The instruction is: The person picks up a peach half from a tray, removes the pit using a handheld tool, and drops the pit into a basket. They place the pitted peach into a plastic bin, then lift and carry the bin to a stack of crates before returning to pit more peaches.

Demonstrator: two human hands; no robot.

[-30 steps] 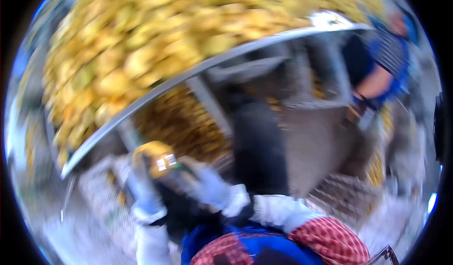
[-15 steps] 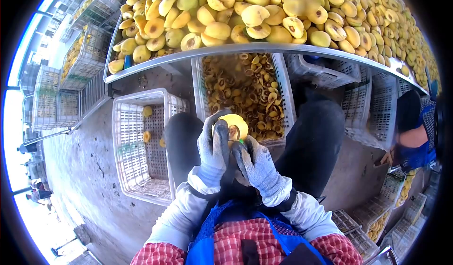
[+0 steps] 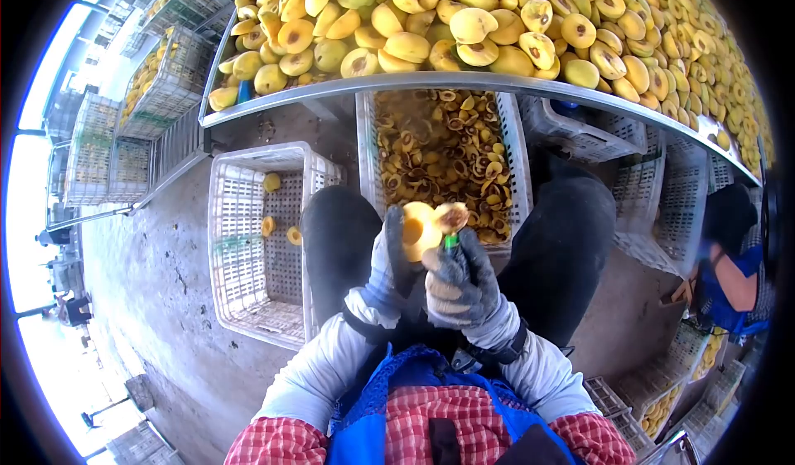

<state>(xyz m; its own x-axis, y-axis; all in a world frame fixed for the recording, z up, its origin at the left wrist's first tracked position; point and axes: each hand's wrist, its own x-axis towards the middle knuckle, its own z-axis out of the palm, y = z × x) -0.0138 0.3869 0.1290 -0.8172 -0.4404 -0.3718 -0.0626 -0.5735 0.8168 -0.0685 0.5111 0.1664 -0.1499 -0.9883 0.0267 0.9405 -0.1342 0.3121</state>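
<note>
My left hand (image 3: 387, 260), in a grey-white glove, is closed on a yellow peach half (image 3: 421, 231) whose middle is hollowed. My gloved right hand (image 3: 465, 287) is wrapped round a small pitting tool (image 3: 450, 240), of which a bit of green shows; its blade is hidden. At the tool's tip, just right of the peach half, sits a brown, ragged piece cut from the peach (image 3: 452, 216). Both hands are above my lap, in front of a crate (image 3: 515, 163) of brown and yellow scraps.
A metal-edged table (image 3: 331, 89) heaped with peach halves (image 3: 406, 47) spans the top. On the floor to the left stands a white crate (image 3: 217, 250) with a few peach pieces. More crates (image 3: 108, 154) are stacked at far left. At right is another person's arm (image 3: 735, 283).
The brown centre piece has come out of the peach half and is now on the tool. My right hand has turned and risen beside the fruit; the view has shifted slightly.
</note>
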